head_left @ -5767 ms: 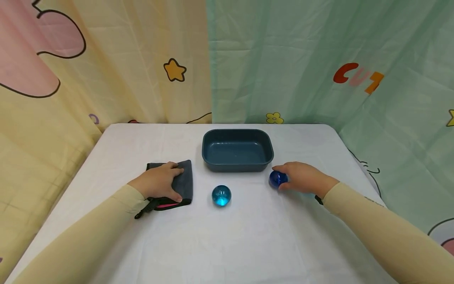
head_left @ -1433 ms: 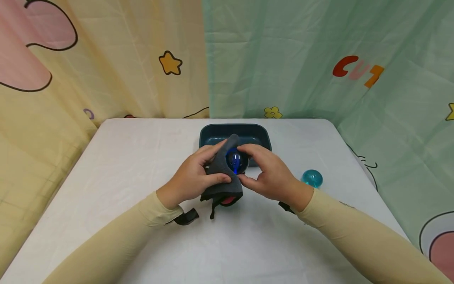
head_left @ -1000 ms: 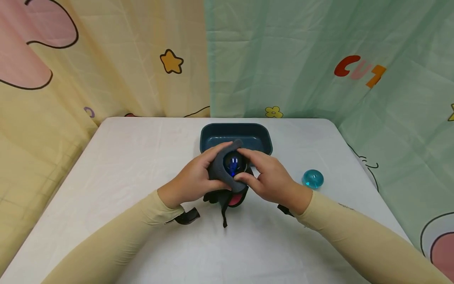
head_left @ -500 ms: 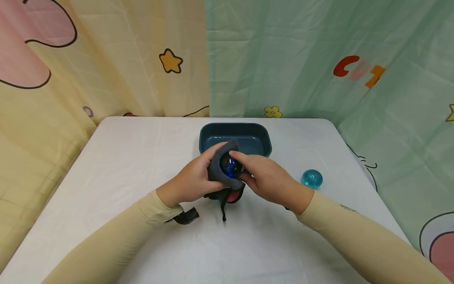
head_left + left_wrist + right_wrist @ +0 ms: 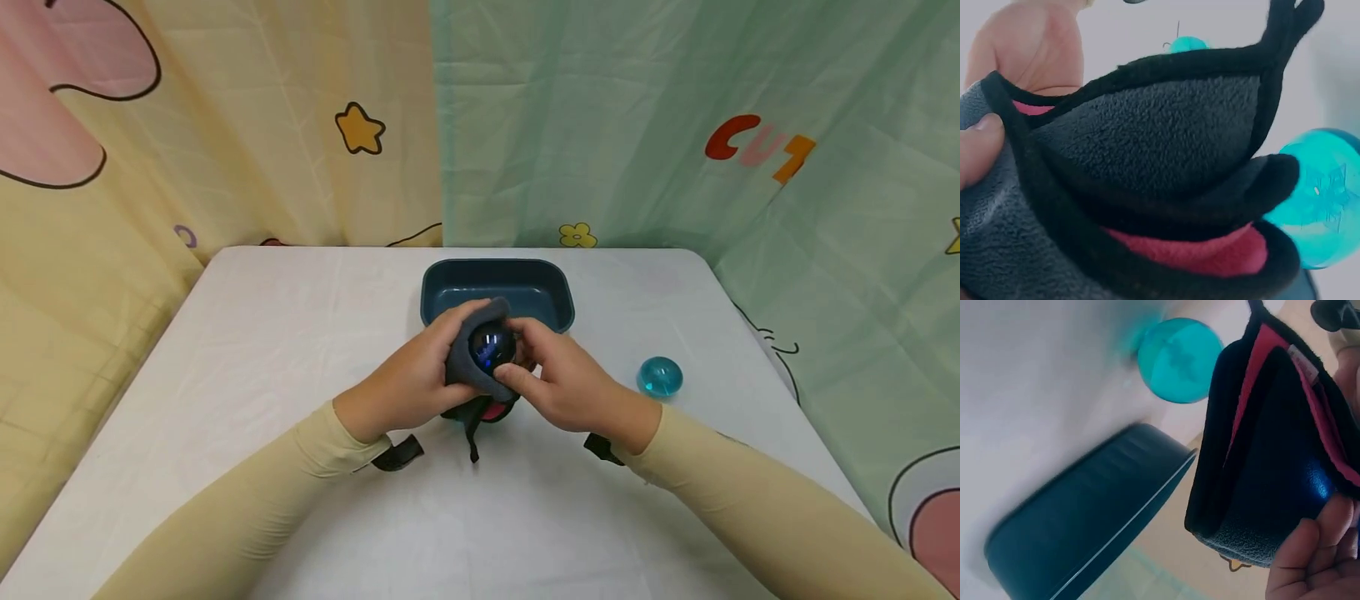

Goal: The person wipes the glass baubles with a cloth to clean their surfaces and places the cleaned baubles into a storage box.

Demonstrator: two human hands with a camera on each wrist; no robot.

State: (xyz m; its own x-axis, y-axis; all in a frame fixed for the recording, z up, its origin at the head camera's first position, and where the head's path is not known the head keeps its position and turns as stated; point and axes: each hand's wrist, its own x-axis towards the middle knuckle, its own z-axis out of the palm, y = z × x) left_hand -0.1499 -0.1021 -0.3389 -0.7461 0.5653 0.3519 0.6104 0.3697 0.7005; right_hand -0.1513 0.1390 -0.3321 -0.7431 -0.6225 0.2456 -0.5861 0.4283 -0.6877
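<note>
My left hand [image 5: 405, 375] grips a grey cloth [image 5: 459, 360] with black edging and a pink inside, folded around the left side of a dark blue glass ball [image 5: 492, 345]. My right hand [image 5: 573, 379] holds the ball from the right, thumb across its front and fingers behind. Both are held above the table, in front of a dark teal tray. In the left wrist view the cloth's layered edges [image 5: 1166, 125] hang in folds. Close under it sits a clear turquoise ball [image 5: 1319, 200], mostly hidden in the head view. The right wrist view shows that turquoise ball [image 5: 1182, 359] beside the cloth.
The dark teal rectangular tray [image 5: 555, 292] stands at the back middle of the white table [image 5: 322, 300]. Another turquoise ball [image 5: 660, 377] lies to the right, close to my right sleeve. Patterned curtains [image 5: 630, 125] hang behind the table.
Since the oldest frame, the cloth and blue ball have been lifted from the table and brought together in the middle. Over the last second, my right fingers have shifted around the ball.
</note>
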